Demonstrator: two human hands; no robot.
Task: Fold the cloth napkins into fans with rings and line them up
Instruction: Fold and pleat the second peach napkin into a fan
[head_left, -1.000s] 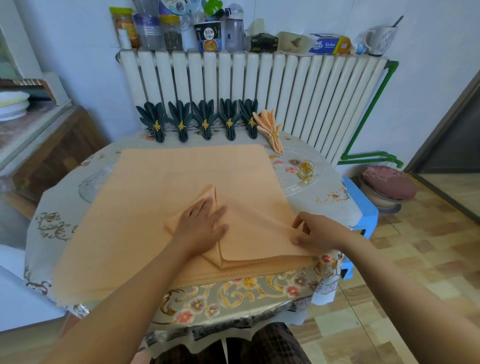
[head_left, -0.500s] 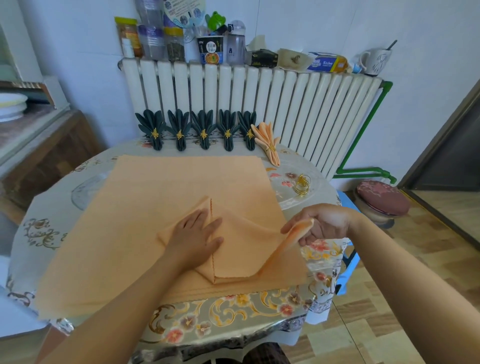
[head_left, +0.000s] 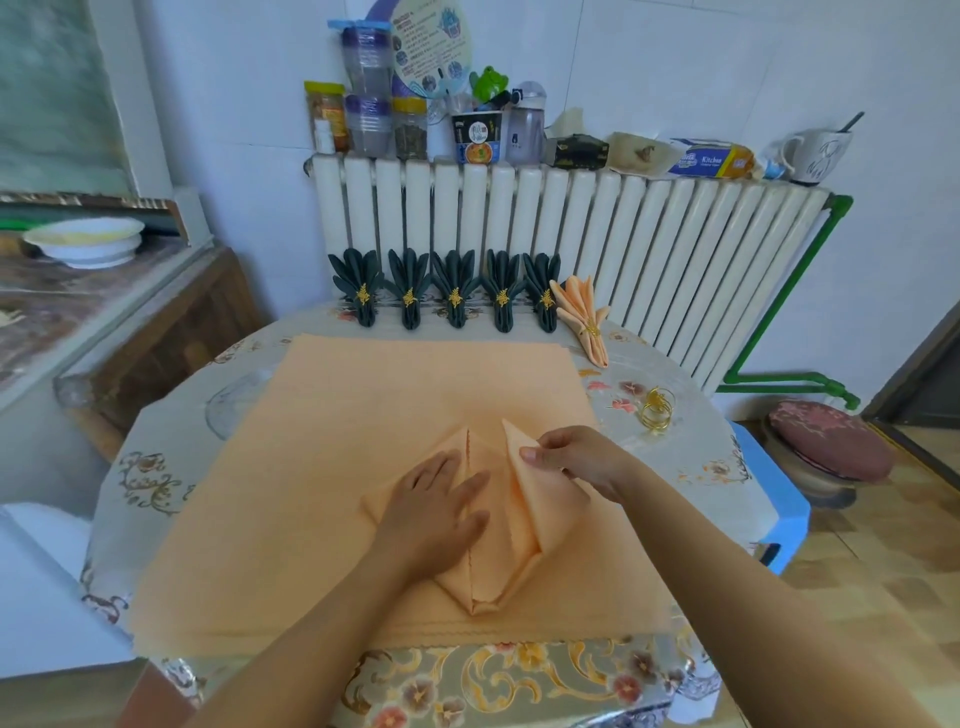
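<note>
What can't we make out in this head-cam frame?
- Napkin folds under the left hand: the flat palm covers them.
- How many orange cloths lie stacked beneath: only edges show.
- Pinched flap's tip: the right hand fingers hide it.
- Gold rings: too small to count.
- Jar labels on the radiator: too small to read.

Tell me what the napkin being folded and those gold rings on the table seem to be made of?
Peach napkin: woven cloth, matte, probably cotton or a blend; it creases and drapes softly. Gold napkin rings: apparently thin metal wire, shiny; they glint in the light, though plated plastic can't be ruled out.
</note>
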